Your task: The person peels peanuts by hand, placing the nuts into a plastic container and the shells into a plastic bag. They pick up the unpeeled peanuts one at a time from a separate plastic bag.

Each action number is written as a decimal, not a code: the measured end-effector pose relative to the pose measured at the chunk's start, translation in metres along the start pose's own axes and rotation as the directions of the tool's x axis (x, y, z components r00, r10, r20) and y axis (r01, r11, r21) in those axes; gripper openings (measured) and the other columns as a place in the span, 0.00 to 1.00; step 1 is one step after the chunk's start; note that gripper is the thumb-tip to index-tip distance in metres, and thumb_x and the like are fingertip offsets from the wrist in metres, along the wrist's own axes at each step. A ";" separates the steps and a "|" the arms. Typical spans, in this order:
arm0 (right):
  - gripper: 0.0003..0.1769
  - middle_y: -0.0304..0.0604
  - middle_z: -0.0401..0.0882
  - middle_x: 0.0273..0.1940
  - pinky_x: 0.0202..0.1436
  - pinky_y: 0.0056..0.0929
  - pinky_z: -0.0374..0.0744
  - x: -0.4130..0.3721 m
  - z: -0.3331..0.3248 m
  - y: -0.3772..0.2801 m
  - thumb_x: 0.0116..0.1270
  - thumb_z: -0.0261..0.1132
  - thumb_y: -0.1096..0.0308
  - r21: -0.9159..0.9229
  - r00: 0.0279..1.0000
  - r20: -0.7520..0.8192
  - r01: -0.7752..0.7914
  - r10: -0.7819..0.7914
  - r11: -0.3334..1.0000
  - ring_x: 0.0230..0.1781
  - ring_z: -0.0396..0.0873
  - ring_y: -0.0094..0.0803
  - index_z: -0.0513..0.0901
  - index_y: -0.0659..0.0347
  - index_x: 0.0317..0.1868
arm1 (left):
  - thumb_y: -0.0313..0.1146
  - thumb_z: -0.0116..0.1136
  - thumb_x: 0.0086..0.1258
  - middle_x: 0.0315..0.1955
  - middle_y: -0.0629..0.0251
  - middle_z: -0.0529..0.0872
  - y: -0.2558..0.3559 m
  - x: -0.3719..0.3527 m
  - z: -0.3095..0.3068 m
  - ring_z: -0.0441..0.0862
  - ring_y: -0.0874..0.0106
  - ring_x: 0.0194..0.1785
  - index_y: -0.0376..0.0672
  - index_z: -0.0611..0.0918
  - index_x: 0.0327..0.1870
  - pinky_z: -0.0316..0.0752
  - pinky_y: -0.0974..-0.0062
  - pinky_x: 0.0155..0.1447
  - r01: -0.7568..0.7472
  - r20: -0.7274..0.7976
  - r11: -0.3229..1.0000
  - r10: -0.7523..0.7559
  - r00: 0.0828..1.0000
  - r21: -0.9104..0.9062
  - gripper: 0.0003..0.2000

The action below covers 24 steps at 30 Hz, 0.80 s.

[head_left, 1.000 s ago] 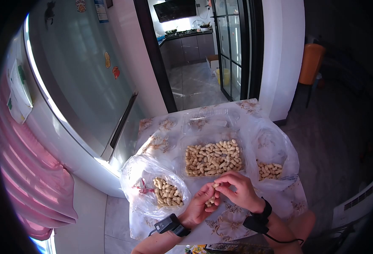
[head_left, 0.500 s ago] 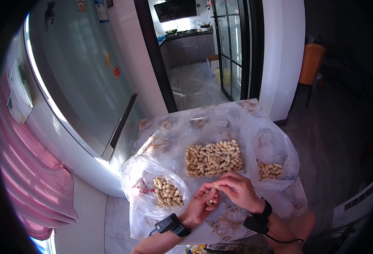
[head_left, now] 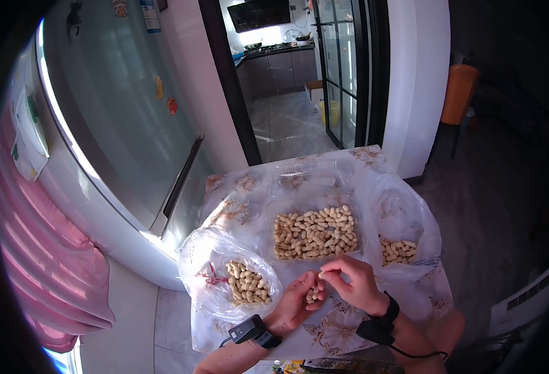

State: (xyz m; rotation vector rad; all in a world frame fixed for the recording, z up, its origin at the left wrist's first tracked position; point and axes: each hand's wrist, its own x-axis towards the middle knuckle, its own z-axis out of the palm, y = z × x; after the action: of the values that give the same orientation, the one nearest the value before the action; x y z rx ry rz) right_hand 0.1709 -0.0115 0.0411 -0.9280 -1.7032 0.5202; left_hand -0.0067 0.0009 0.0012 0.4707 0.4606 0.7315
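Head view: just nearer than the tray (head_left: 312,200), the left hand (head_left: 293,304) cups several peanuts (head_left: 313,295) and the right hand (head_left: 356,285) pinches apparently one more, each likely light, rigid and brittle-shelled, best gripped gently around its narrow waist.

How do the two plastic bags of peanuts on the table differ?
The left bag holds a bigger heap of peanuts than the right bag. Red strips show on the left bag; I see none on the right bag. The left bag also sits closer to the person, while the right bag reaches farther back. Both are see-through and open.
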 end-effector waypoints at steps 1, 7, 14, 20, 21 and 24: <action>0.07 0.43 0.84 0.34 0.35 0.27 0.80 0.000 0.000 -0.003 0.63 0.70 0.77 0.045 0.999 -0.040 -0.017 0.019 0.999 0.32 0.84 0.32 0.83 0.62 0.40 | 0.43 0.48 0.81 0.35 0.73 0.78 0.001 0.000 0.001 0.74 0.81 0.34 0.45 0.77 0.46 0.62 0.85 0.29 0.034 -0.035 0.999 -0.034 0.999 -0.005 0.11; 0.08 0.44 0.84 0.36 0.33 0.25 0.81 0.000 0.000 -0.004 0.64 0.68 0.78 -0.010 0.994 -0.052 0.091 -0.091 0.996 0.31 0.85 0.31 0.82 0.63 0.43 | 0.43 0.45 0.82 0.35 0.71 0.79 -0.003 0.004 -0.003 0.74 0.79 0.34 0.45 0.77 0.46 0.63 0.84 0.29 0.043 -0.018 0.999 -0.044 0.999 -0.012 0.12; 0.08 0.41 0.86 0.36 0.34 0.30 0.81 0.008 0.023 -0.012 0.60 0.72 0.77 0.035 0.985 0.015 0.173 -0.174 0.984 0.33 0.85 0.33 0.84 0.61 0.39 | 0.34 0.47 0.78 0.36 0.67 0.79 -0.008 0.004 -0.025 0.76 0.78 0.38 0.43 0.77 0.45 0.67 0.80 0.32 0.024 0.136 0.994 -0.009 0.991 -0.110 0.07; 0.09 0.37 0.85 0.35 0.36 0.33 0.80 0.033 0.057 -0.039 0.57 0.73 0.73 -0.024 0.925 0.148 0.358 -0.350 0.934 0.34 0.83 0.36 0.84 0.58 0.39 | 0.27 0.48 0.76 0.41 0.64 0.79 -0.023 -0.014 -0.015 0.77 0.72 0.47 0.41 0.77 0.44 0.73 0.72 0.45 -0.438 0.254 0.376 0.446 0.858 0.817 0.04; 0.09 0.37 0.84 0.35 0.39 0.35 0.80 0.033 0.064 -0.037 0.58 0.72 0.72 -0.069 0.931 0.190 0.329 -0.311 0.942 0.35 0.83 0.37 0.84 0.57 0.39 | 0.29 0.48 0.77 0.41 0.64 0.79 -0.026 -0.011 -0.016 0.77 0.72 0.46 0.41 0.77 0.43 0.73 0.72 0.45 -0.429 0.212 0.452 0.454 0.865 0.782 0.05; 0.09 0.37 0.83 0.35 0.42 0.36 0.80 0.034 0.070 -0.034 0.58 0.72 0.72 -0.078 0.929 0.109 0.362 -0.353 0.929 0.36 0.82 0.37 0.84 0.57 0.39 | 0.33 0.47 0.79 0.41 0.65 0.79 -0.029 -0.003 -0.022 0.77 0.74 0.44 0.42 0.77 0.43 0.72 0.73 0.43 -0.399 0.074 0.650 0.468 0.881 0.647 0.07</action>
State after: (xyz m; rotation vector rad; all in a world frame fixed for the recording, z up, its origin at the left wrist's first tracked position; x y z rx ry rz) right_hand 0.0900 0.0024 0.0635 -0.6435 -1.9436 0.2411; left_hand -0.0053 -0.0150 -0.0316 1.2456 0.7133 1.0650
